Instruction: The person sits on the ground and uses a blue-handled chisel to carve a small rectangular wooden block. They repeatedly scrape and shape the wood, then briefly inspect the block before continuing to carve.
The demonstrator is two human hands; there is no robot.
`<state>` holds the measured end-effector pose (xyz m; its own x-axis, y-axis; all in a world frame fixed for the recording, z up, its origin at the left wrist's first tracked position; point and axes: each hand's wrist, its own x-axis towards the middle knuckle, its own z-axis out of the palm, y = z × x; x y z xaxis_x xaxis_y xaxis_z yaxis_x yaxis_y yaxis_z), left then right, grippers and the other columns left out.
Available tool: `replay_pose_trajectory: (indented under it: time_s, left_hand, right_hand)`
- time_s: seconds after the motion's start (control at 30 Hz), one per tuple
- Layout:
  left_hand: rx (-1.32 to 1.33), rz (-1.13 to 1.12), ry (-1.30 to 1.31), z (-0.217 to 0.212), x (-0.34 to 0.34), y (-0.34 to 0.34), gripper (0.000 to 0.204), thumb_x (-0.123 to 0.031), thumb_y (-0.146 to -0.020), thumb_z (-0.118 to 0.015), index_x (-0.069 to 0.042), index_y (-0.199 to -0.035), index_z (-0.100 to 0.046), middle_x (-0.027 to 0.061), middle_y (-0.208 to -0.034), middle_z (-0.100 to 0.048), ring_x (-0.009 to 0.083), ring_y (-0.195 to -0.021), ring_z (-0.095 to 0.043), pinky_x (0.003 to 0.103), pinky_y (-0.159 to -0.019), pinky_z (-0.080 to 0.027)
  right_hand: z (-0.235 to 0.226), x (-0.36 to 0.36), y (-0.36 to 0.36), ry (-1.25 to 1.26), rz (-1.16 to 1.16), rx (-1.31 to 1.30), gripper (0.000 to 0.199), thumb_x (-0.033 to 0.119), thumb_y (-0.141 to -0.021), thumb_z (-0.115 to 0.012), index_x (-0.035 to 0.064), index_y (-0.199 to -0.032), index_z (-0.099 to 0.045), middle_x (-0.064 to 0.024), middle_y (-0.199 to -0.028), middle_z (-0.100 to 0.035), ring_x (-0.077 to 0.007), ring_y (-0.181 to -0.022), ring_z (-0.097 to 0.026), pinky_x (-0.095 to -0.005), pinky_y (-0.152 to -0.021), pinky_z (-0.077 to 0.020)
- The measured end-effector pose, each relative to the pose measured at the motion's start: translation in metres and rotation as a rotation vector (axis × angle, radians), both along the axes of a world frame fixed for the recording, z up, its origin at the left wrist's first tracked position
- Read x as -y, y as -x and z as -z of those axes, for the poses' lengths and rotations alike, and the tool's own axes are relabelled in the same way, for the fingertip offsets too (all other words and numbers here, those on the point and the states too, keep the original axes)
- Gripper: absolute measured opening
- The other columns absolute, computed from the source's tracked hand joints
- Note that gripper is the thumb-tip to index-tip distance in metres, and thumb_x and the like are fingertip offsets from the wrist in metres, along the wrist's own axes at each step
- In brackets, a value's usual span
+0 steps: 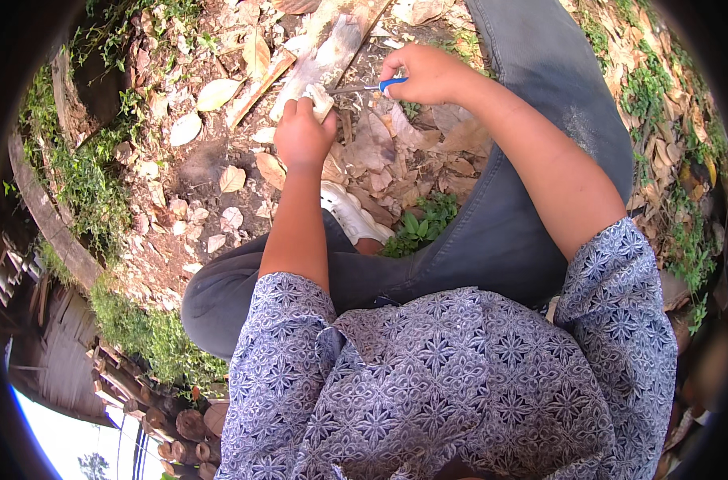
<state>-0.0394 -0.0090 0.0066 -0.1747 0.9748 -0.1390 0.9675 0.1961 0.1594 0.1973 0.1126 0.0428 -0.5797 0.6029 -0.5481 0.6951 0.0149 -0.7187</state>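
Left hand (304, 134): fingers closed around a small piece of pale wood (321, 99). Piece is cream-white, blocky, with ragged, shaving-like bits along its upper side; lower part hidden by the fingers. Located just past the near end of a weathered grey-brown board (340, 44) lying on the ground. Right hand (429, 74): grasping the blue handle of a thin metal tool (391, 83), shaft pointing left at the piece; contact between the two cannot be told. Dry leaves (217, 94) surround the board.
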Motion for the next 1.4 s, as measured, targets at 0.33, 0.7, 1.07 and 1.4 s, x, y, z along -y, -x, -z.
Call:
replay_pose_trajectory:
  time_s: [0.33, 0.7, 1.07, 1.4]
  left_hand:
    - [0.012, 0.023, -0.003, 0.001, -0.004, -0.001, 0.037, -0.037, -0.078, -0.079, -0.006, -0.094, -0.068, 0.0134, -0.097, -0.068, 0.0366, -0.079, -0.069, 0.047, -0.069, -0.057]
    - [0.106, -0.005, 0.006, 0.003, -0.006, 0.009, 0.039, -0.033, -0.072, -0.082, -0.006, -0.095, -0.064, 0.0131, -0.100, -0.065, 0.0356, -0.090, -0.067, 0.047, -0.075, -0.055]
    - [0.259, -0.139, 0.228, 0.006, 0.006, 0.001, 0.098, -0.038, -0.070, -0.082, -0.005, -0.147, -0.031, 0.0234, -0.143, -0.046, 0.0408, -0.136, -0.042, 0.053, -0.113, -0.032]
    - [0.296, -0.077, 0.104, -0.032, -0.015, 0.008, 0.128, -0.045, -0.058, -0.096, 0.003, -0.151, -0.022, 0.0331, -0.137, -0.042, 0.0451, -0.127, -0.046, 0.050, -0.109, -0.041]
  right_hand:
    - [-0.022, 0.048, 0.051, -0.045, 0.144, 0.185, 0.023, 0.021, -0.085, -0.071, 0.0108, -0.105, -0.070, -0.0140, -0.099, -0.073, -0.0340, -0.093, -0.071, -0.0440, -0.082, -0.0565]
    - [0.019, 0.017, 0.025, -0.121, 0.232, 0.050, 0.025, 0.029, -0.085, -0.070, 0.0126, -0.104, -0.072, -0.0097, -0.092, -0.074, -0.0281, -0.088, -0.072, -0.0414, -0.079, -0.0569]
    - [-0.024, 0.003, 0.017, 0.164, 0.356, -0.005, 0.032, 0.031, -0.089, -0.070, 0.0076, -0.111, -0.069, -0.0101, -0.085, -0.073, -0.0215, -0.073, -0.072, -0.0359, -0.070, -0.0564]
    - [-0.015, -0.004, 0.017, -0.025, 0.415, -0.192, 0.031, 0.026, -0.091, -0.068, 0.0071, -0.116, -0.067, -0.0057, -0.074, -0.069, -0.0148, -0.057, -0.062, -0.0334, -0.055, -0.0479]
